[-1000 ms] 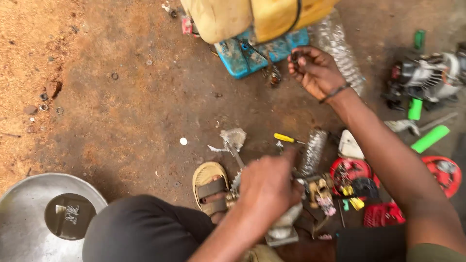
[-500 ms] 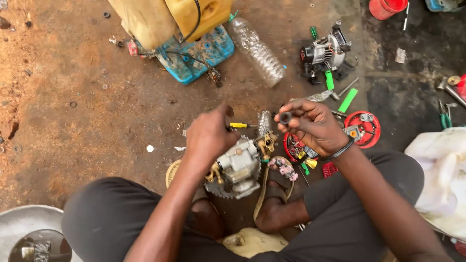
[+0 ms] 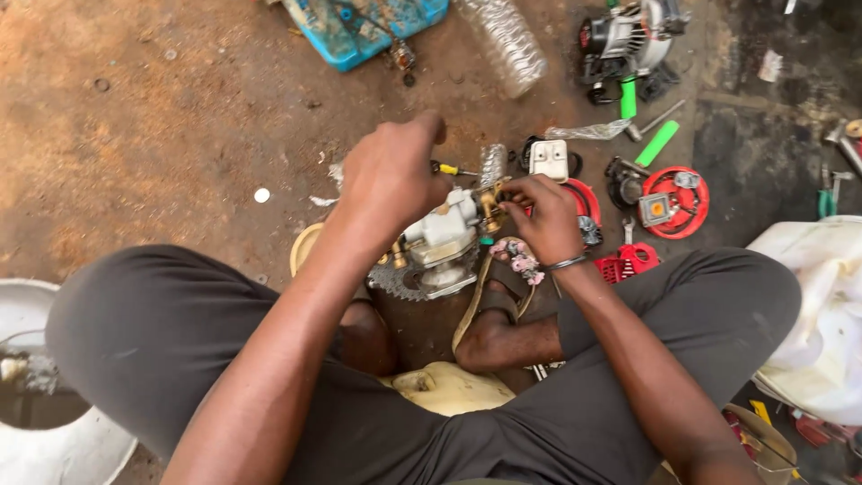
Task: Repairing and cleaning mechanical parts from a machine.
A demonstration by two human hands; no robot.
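While the person sits cross-legged on the dirt floor [image 3: 162,135], both hands work at a small grey metal pump assembly [image 3: 442,238] standing between the knees, just above the feet. Left hand [image 3: 388,180]: laid over the top of the assembly, fingers curled down on it; how firm the grip is cannot be told. Right hand [image 3: 541,216]: fingertips pinched together on the brass fitting [image 3: 489,205] at the assembly's right side; a metal bracelet [image 3: 567,263] on the wrist. Toothed gear [image 3: 395,280]: at the assembly's base. Nearby: red pull-start cover [image 3: 675,202], green handle [image 3: 658,142], clear plastic bottle [image 3: 507,40], small engine [image 3: 628,36], blue tray [image 3: 364,27].
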